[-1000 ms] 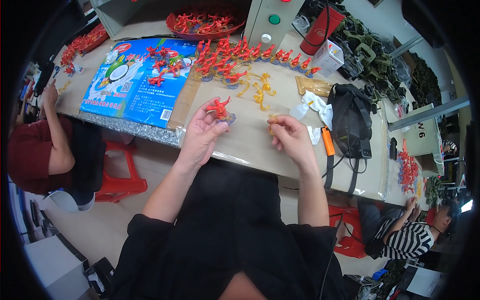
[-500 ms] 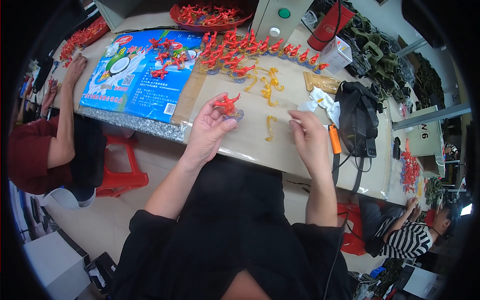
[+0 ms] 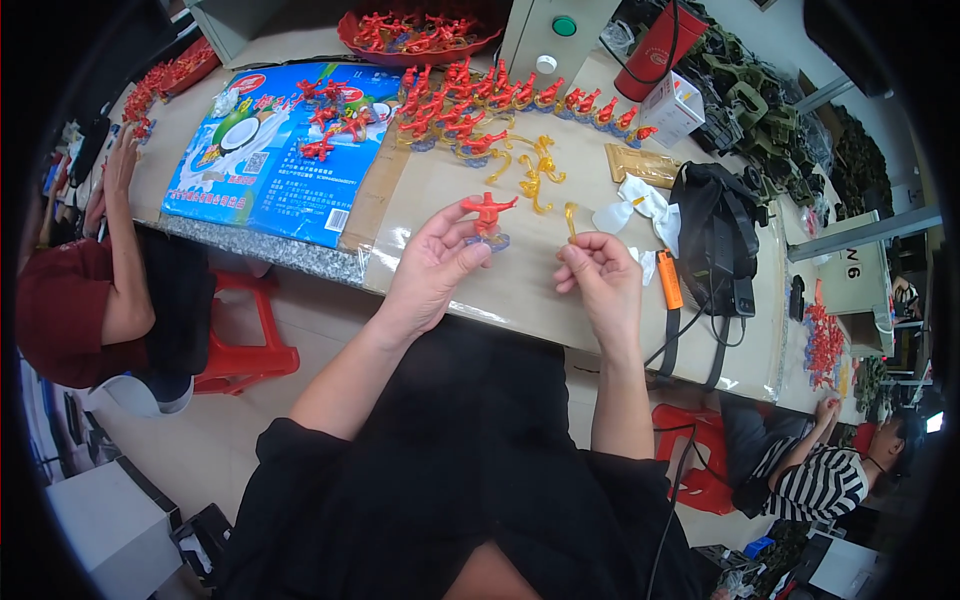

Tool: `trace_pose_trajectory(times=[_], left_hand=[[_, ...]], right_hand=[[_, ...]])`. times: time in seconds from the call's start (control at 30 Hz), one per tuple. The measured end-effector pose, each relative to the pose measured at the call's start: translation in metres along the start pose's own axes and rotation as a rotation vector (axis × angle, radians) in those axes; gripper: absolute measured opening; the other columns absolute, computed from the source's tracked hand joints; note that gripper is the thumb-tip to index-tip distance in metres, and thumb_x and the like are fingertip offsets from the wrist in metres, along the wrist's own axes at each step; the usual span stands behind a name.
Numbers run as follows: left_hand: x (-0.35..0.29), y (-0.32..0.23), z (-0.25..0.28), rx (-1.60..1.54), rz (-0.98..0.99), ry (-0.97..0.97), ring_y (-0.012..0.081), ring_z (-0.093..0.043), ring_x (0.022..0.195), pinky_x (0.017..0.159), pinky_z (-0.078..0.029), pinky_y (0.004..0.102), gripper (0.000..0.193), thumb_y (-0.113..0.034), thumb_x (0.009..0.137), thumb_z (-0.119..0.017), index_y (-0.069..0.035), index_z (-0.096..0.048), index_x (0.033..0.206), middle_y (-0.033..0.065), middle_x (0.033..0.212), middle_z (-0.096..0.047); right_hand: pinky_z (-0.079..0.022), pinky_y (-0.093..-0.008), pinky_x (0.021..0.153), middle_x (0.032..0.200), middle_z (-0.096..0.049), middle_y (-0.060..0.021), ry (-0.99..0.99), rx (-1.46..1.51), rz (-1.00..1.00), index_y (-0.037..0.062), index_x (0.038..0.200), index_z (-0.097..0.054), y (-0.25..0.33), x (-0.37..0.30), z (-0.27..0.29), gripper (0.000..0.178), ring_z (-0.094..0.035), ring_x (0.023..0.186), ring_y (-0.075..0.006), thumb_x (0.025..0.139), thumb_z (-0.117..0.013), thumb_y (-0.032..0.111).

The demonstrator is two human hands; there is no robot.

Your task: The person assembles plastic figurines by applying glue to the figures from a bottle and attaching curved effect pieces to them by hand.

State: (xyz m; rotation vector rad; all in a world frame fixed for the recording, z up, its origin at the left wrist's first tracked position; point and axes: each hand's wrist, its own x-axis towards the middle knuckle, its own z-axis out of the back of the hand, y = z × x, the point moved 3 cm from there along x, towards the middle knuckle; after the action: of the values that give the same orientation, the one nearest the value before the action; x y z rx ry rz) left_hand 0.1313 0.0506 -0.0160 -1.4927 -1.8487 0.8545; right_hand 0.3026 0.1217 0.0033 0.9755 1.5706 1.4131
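My left hand [image 3: 437, 262] is closed on a small red figurine [image 3: 488, 212] with a translucent bluish base, held upright above the near part of the table. To its right, my right hand [image 3: 603, 275] pinches a curved, translucent yellow plastic piece [image 3: 571, 220] between thumb and fingertips. The two parts are apart from each other. Just beyond my hands lie several loose yellow curved pieces [image 3: 541, 175]. Farther back, rows of red figurines [image 3: 455, 110] with yellow and bluish parts stand close together.
On the left, several red figurines lie on a blue printed cardboard sheet [image 3: 270, 185]. A red bowl [image 3: 420, 55] of figurines sits behind. At right are a white bottle [image 3: 612, 215], an orange lighter [image 3: 669, 280], a black bag [image 3: 715, 220] and a red cylinder [image 3: 660, 50]. Co-workers sit either side.
My right hand has picked up the single yellow curved piece from the table and raised it. My left hand has shifted slightly right, turning the figurine more upright.
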Motion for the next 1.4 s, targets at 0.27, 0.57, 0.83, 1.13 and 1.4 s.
trace_pose_trajectory(times=[0.27, 0.57, 0.83, 1.13, 1.4], left_hand=[[0.005, 0.016, -0.004, 0.025, 0.084, -0.010, 0.0123, -0.051, 0.095, 0.075, -0.045, 0.0249, 0.046, -0.003, 0.080, -0.059, 0.004, -0.039, 0.121, 0.0099, 0.112, -0.051], [0.005, 0.014, -0.008, 0.038, 0.112, -0.012, 0.0123, -0.054, 0.090, 0.074, -0.047, 0.0254, 0.043, 0.000, 0.079, -0.058, 0.006, -0.042, 0.119, 0.0109, 0.108, -0.054], [0.001, 0.018, -0.003, 0.060, 0.106, -0.042, 0.0127, -0.056, 0.084, 0.072, -0.048, 0.0255, 0.039, 0.002, 0.077, -0.059, 0.006, -0.046, 0.113, 0.0105, 0.103, -0.056], [0.000, 0.019, -0.004, 0.108, 0.090, -0.041, 0.0127, -0.057, 0.078, 0.070, -0.049, 0.0243, 0.039, 0.002, 0.077, -0.060, 0.007, -0.046, 0.113, 0.0110, 0.098, -0.058], [0.000, 0.018, -0.005, 0.127, 0.090, -0.011, 0.0138, -0.058, 0.082, 0.072, -0.050, 0.0260, 0.039, 0.001, 0.078, -0.060, 0.008, -0.045, 0.113, 0.0123, 0.099, -0.058]], right_hand=[[-0.053, -0.0238, 0.062, 0.079, -0.061, -0.0114, 0.104, 0.197, 0.030, -0.0044, 0.096, -0.056, 0.001, 0.010, -0.009, 0.018, -0.062, 0.068, -0.0156, 0.079, -0.058, 0.000], [-0.053, -0.0227, 0.060, 0.078, -0.062, -0.0112, 0.102, 0.212, -0.076, -0.0045, 0.091, -0.057, -0.013, 0.012, -0.007, 0.014, -0.061, 0.065, -0.0143, 0.078, -0.058, -0.002], [-0.052, -0.0228, 0.059, 0.076, -0.062, -0.0098, 0.144, 0.211, -0.069, -0.0037, 0.092, -0.058, -0.017, 0.009, -0.007, 0.015, -0.061, 0.063, -0.0136, 0.078, -0.059, -0.001], [-0.050, -0.0212, 0.056, 0.071, -0.061, -0.0073, 0.131, 0.148, -0.083, -0.0036, 0.089, -0.060, -0.017, 0.008, -0.009, 0.013, -0.058, 0.060, -0.0107, 0.077, -0.061, 0.000], [-0.049, -0.0204, 0.056, 0.070, -0.060, -0.0067, 0.138, 0.121, -0.083, -0.0037, 0.089, -0.060, -0.017, 0.008, -0.010, 0.012, -0.057, 0.059, -0.0096, 0.077, -0.061, 0.000]])
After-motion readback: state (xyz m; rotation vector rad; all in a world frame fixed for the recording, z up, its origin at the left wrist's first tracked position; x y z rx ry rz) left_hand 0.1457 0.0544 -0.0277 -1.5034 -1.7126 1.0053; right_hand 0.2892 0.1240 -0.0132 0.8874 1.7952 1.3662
